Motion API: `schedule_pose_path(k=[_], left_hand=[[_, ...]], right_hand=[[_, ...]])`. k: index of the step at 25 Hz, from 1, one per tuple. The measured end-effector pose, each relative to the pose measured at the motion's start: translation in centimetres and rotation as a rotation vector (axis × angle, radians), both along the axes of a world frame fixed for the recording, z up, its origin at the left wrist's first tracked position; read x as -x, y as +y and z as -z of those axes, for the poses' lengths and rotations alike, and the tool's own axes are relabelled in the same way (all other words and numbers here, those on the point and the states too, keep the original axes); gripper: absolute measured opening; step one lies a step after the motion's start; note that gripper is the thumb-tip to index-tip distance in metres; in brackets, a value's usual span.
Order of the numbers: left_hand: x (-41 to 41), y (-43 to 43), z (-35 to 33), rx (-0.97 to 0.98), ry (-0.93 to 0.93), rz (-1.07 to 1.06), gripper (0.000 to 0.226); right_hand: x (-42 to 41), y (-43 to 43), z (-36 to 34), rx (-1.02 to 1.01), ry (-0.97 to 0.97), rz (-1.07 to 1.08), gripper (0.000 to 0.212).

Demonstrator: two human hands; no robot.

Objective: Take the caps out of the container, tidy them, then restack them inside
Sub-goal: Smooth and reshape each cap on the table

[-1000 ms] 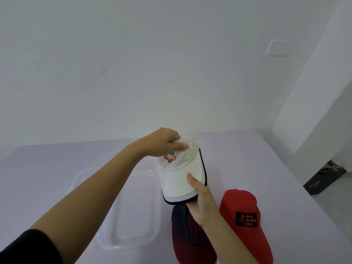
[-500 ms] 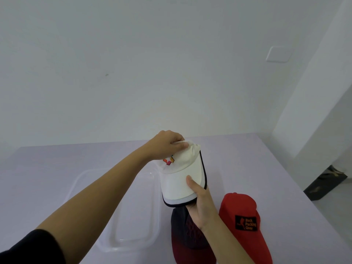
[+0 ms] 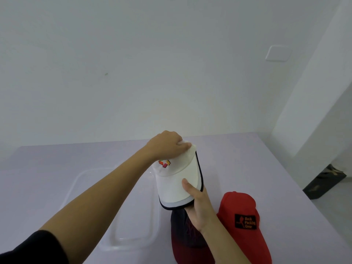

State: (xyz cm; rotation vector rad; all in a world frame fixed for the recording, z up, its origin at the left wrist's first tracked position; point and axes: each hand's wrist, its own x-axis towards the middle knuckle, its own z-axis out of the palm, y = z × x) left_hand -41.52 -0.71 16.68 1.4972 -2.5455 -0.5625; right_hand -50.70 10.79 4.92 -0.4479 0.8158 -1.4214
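You hold the white cap (image 3: 177, 180) up above the table (image 3: 247, 159), brim pointing toward you. Your left hand (image 3: 167, 144) grips its crown from above, fingers curled tight into the fabric. Your right hand (image 3: 198, 204) pinches the brim, thumb pressed on top; the other fingers are hidden underneath. The clear container (image 3: 131, 244) sits to the left. The dark cap (image 3: 182, 244) lies near you, just right of it, and the red cap (image 3: 242, 210) lies just beside that, further right.
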Motion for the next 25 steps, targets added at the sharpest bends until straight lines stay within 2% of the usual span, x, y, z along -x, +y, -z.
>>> schedule_pose_path(k=[2, 4, 6, 7, 9, 10, 12, 13, 15, 16, 18, 20, 22, 25], left_hand=[[0.8, 0.2, 0.7, 0.129, -0.066, -0.073, 0.054], [1.4, 0.7, 0.8, 0.192, -0.048, -0.13, 0.056], [1.0, 0.5, 0.6, 0.192, 0.099, -0.18, 0.06], [0.5, 0.1, 0.6, 0.145, 0.264, -0.231, 0.061], [-1.0, -0.9, 1.5, -0.026, 0.629, -0.402, 0.054], [-1.7, -1.2, 2.6, -0.147, 0.703, -0.495, 0.047], [-2.3, -0.5, 5.5, -0.54, 0.739, -0.602, 0.045], [-2.2, 0.2, 6.9, -0.789, 0.83, -0.601, 0.048], [-1.9, 1.2, 8.3, -1.127, 1.161, -0.573, 0.039], [-1.7, 1.2, 8.8, -1.183, 1.308, -0.564, 0.032], [-1.5, 0.3, 9.7, -1.194, 1.475, -0.567, 0.027], [-1.3, -0.8, 10.6, -1.2, 1.527, -0.599, 0.025], [-0.8, -1.9, 11.5, -1.194, 1.5, -0.668, 0.023], [0.5, -4.0, 13.5, -1.168, 1.417, -0.801, 0.02]], right_hand=[[-0.5, 0.1, 0.2, -0.006, -0.027, 0.001, 0.056], [-1.0, 0.2, 0.2, -0.01, -0.086, 0.009, 0.055], [-1.0, 0.3, 0.1, -0.035, -0.193, 0.038, 0.049], [-0.8, 0.2, 0.1, -0.047, -0.258, 0.063, 0.046], [0.1, -0.2, 0.0, -0.051, -0.362, 0.126, 0.046], [0.6, -0.5, -0.1, -0.043, -0.387, 0.151, 0.046], [1.6, -1.4, -0.3, -0.029, -0.377, 0.167, 0.047], [1.9, -2.0, -0.3, -0.034, -0.35, 0.161, 0.047], [2.6, -3.1, -0.2, -0.056, -0.304, 0.137, 0.047], [2.9, -3.7, 0.0, -0.069, -0.287, 0.125, 0.049], [3.7, -4.9, 0.7, -0.097, -0.246, 0.11, 0.054], [4.8, -6.3, 1.7, -0.114, -0.156, 0.087, 0.063], [6.2, -7.8, 2.7, -0.16, -0.042, 0.022, 0.073], [8.7, -10.6, 5.0, -0.264, 0.037, -0.082, 0.063]])
